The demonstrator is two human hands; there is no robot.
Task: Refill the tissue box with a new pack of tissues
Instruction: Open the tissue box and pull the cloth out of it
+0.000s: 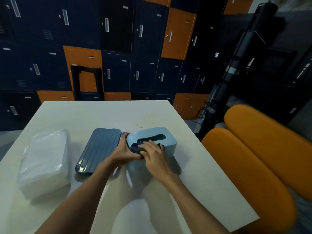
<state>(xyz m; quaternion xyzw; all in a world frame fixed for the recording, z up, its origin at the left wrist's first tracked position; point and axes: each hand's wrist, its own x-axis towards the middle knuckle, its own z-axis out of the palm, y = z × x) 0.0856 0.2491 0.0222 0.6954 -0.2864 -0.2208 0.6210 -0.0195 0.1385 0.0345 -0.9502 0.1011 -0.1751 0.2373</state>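
Here, tissue box (169, 143) lies under fingers (149, 146).

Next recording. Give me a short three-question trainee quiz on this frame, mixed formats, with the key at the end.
1. True or false: the new tissue pack is already inside the pale blue tissue box.
2. What lies on the table between the pack and the box? A) a dark ridged panel B) a cup C) scissors
3. The right hand pinches crumpled dark material on top of the box. Which hand grips the box's end beside the panel?

Key: 1 false, the pack lies wrapped at the table's left. 2 A. 3 the left hand.
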